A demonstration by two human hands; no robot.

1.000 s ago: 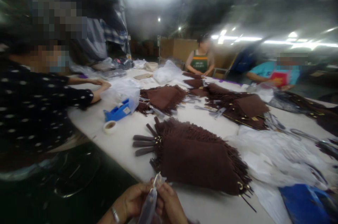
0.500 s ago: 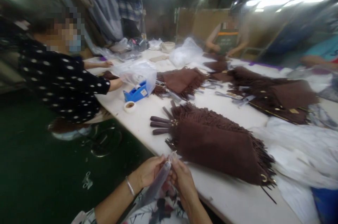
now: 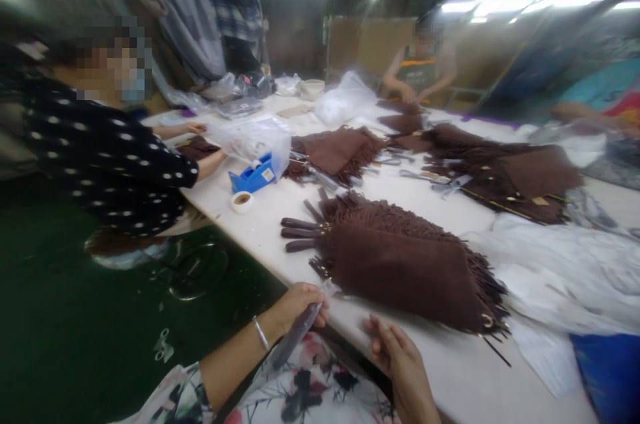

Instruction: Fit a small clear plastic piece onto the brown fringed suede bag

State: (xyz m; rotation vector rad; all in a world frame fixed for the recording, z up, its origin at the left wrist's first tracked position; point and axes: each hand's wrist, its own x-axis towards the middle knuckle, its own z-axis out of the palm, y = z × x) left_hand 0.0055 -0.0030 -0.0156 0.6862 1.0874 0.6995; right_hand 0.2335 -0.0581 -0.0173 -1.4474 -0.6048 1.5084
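My left hand [image 3: 299,303] is closed on one end of a dark strap in a clear plastic sleeve [image 3: 296,337], which hangs down towards my lap. To its right, my right hand [image 3: 400,354] is held apart by the table edge, its fingers loosely bent and nothing visible in them. Just beyond both hands lies a stack of brown fringed bags [image 3: 400,274], with several brown wrist loops [image 3: 300,232] sticking out at its left end. A small clear bit of plastic [image 3: 330,289] shows near my left fingertips.
More brown fringed bags [image 3: 340,151] lie farther along the white table [image 3: 270,237]. A blue tape dispenser [image 3: 254,176] and a tape roll [image 3: 242,202] stand near its left edge. White wrapping [image 3: 545,271] covers the right side. A co-worker in polka dots [image 3: 110,157] works at the left.
My right hand has let go of the sleeved strap and moved right, away from my left hand, its fingers loosening. My left hand keeps hold of the strap. The view has shifted slightly.
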